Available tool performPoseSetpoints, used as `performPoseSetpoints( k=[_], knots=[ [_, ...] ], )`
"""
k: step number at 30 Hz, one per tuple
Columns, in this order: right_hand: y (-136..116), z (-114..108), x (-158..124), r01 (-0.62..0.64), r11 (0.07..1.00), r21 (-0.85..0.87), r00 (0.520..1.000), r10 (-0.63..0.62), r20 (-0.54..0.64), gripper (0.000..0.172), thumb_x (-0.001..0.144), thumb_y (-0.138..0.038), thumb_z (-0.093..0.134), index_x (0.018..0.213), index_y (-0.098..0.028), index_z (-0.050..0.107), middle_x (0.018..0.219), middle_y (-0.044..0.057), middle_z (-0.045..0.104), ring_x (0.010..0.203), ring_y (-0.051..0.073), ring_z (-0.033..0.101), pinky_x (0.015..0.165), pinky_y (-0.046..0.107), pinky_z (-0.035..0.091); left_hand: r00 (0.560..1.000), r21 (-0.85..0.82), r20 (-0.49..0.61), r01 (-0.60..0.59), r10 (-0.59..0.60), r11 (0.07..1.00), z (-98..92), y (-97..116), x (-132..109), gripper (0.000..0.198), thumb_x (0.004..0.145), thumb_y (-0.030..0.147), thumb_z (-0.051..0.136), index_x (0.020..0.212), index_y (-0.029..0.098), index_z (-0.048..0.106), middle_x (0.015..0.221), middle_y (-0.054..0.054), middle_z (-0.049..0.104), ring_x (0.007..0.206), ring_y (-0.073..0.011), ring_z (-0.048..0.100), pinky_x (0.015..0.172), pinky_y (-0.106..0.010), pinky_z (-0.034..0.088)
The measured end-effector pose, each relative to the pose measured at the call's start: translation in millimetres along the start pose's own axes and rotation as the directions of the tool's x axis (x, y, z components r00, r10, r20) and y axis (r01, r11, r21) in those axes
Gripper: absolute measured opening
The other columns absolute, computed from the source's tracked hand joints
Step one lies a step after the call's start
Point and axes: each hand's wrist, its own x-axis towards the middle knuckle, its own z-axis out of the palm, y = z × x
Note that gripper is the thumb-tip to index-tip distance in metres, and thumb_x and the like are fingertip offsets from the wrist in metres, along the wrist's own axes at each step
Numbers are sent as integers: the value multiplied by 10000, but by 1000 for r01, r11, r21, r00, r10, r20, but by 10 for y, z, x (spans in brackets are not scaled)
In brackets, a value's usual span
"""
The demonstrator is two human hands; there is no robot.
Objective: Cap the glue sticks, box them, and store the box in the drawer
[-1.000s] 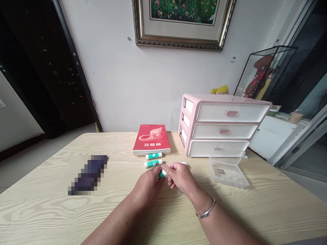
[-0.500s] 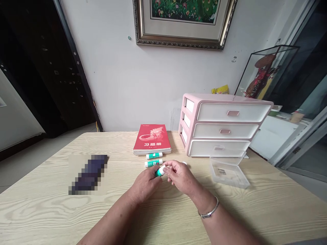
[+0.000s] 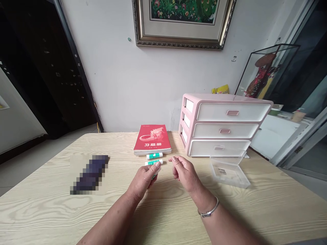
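My left hand [image 3: 144,179] is closed around a green-and-white glue stick [image 3: 153,176], mostly hidden by the fingers, with its thumb lying along the top. To the right, apart from it, my right hand [image 3: 185,173] is curled, thumb against the bent index finger. Whether anything small sits inside those fingers cannot be made out. Just beyond my left hand lies a second glue stick [image 3: 150,163], partly covered by the thumb. A third glue stick [image 3: 154,156] lies behind that one, along the front of a red book [image 3: 152,137].
A pink-and-white drawer unit [image 3: 226,131] stands at the back right against the wall. In front of it sits a clear plastic box [image 3: 231,177] with its lid raised. A dark, pixelated object [image 3: 90,175] lies on the wooden table [image 3: 51,214] at left.
My hands have drawn apart. The left has turned, lowering the glue stick and covering more of it; the right has let go of the stick's white end and moved slightly up and right.
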Motion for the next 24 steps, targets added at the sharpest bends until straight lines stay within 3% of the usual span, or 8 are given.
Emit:
performPoseSetpoints(
  k=[5,10,14,17,20,22,24],
  knots=[
    [72,8,12,56,997,-54,997,-59,-59,487,925,-604,468,987,-160,659,536,-54,458,485,116,463,468,226,426,997,-142,-71,24,-34,990,-27,-27,26,599,885,655,403,491,204,417,367,27,374,404,-104,323,475,-264,268],
    [4,-90,41,82,997,-2,976,-81,-200,443,913,-587,508,930,-170,654,545,-50,468,488,109,467,450,209,407,998,-313,-29,40,-52,949,-40,-142,79,546,889,559,391,472,208,426,377,31,343,364,-95,270,426,-270,206],
    [-12,-115,62,73,996,46,971,-60,-233,417,904,-570,532,903,-169,645,539,-59,453,477,99,448,432,200,385,1000,-335,-18,-25,20,942,-19,-172,72,527,894,487,383,445,211,403,369,24,328,373,-97,273,428,-273,206],
    [22,-60,38,85,996,36,985,-78,-155,401,921,-544,519,914,-165,652,539,-61,445,483,97,438,440,202,389,998,-318,-25,-67,62,946,1,-167,61,521,897,454,380,435,215,386,369,20,321,389,-100,277,438,-275,218],
    [17,30,-34,172,985,-34,985,-173,-17,348,950,-481,508,949,-172,665,603,-38,504,554,108,492,521,224,449,997,-333,-43,-71,60,940,22,-169,62,534,909,479,381,444,216,381,374,24,323,385,-99,281,436,-271,230],
    [-19,99,-104,293,951,-100,955,-286,82,269,949,-411,546,1051,-192,665,820,23,622,751,143,590,650,262,507,996,-356,-68,-73,52,931,39,-176,59,535,919,519,399,486,205,413,402,29,354,394,-98,305,441,-260,254],
    [-67,178,-177,408,899,-163,910,-385,154,266,933,-347,591,1168,-228,630,1102,69,626,1006,189,596,807,316,526,995,-398,-84,-77,47,914,62,-185,47,510,922,561,429,576,190,482,463,32,408,425,-100,349,453,-246,284]
  ],
)
